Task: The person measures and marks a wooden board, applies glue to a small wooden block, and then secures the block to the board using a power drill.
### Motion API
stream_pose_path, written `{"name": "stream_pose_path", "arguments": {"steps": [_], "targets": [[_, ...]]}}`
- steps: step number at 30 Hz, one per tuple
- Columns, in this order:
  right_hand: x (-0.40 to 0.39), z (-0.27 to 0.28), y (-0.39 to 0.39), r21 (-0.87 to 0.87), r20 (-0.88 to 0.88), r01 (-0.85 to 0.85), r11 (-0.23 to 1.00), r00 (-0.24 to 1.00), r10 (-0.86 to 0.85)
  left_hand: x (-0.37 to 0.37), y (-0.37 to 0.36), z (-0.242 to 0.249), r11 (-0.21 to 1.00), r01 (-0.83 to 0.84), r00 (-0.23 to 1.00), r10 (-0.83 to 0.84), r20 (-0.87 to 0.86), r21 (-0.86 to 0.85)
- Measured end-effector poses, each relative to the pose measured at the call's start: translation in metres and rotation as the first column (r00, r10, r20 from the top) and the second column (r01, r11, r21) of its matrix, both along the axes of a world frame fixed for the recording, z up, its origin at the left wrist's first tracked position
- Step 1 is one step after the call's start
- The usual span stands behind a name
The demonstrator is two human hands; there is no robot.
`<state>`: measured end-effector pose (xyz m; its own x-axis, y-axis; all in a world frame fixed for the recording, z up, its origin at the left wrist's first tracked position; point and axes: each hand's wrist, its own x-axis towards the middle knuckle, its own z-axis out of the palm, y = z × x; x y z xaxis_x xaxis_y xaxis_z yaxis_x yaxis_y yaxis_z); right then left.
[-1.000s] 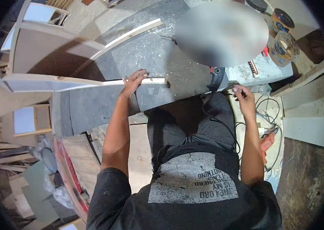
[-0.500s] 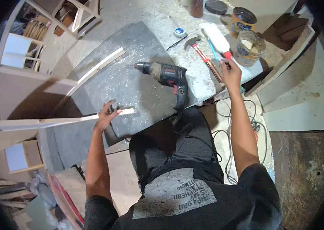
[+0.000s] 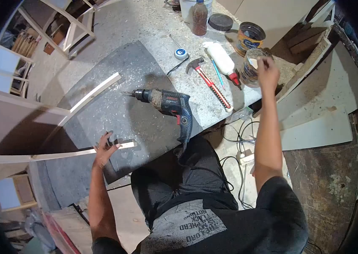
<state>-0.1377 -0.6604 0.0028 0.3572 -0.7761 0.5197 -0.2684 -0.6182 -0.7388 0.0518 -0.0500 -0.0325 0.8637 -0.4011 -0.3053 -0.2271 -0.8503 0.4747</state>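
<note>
My left hand, fingers spread, rests at the near strip of a pale wooden frame. Its thumb touches the strip, with a gap between thumb and forefinger. Over the rim of a clear plastic tub is my right hand, its fingers bent and blurred; whether they hold anything is not visible. A power drill with a bit fitted lies on the dark board between my hands. A claw hammer, a blue pencil and a white glue bottle lie left of the tub.
A tape measure, a brown-filled bottle, a black lid and a yellow-labelled tub stand farther back. The drill's cable drops over the table's front edge by my legs. Boards stand at right.
My right hand has moved from beside the glue bottle's red tip up to the clear tub. The whole view has shifted. My left hand stays at the frame strip.
</note>
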Motion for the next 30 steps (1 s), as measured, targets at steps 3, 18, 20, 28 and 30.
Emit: {"name": "stream_pose_path", "arguments": {"steps": [3,18,20,28,30], "targets": [[0.024,0.001,-0.056,-0.095,-0.255,-0.041,0.995,0.967,0.015,-0.002,0.001,0.001,1.000,-0.008,1.000,0.008,-0.005,-0.016],[0.048,-0.026,-0.148,-0.098,-0.874,-0.298,0.950,0.481,0.060,-0.001,0.002,0.003,0.999,-0.018,1.000,0.017,0.019,0.036],[0.040,0.005,-0.115,-0.072,-0.850,-0.307,0.949,0.516,0.102,-0.001,0.002,0.002,0.999,-0.031,0.999,0.031,0.014,0.036],[0.055,0.025,0.184,0.590,0.128,-0.691,0.418,0.591,0.797,0.002,0.004,-0.007,0.996,-0.026,0.999,0.023,0.028,0.083],[0.070,-0.019,0.238,0.557,0.253,-0.808,0.192,0.385,0.887,0.002,0.008,-0.015,0.999,-0.039,0.997,0.036,0.066,0.037]]}}
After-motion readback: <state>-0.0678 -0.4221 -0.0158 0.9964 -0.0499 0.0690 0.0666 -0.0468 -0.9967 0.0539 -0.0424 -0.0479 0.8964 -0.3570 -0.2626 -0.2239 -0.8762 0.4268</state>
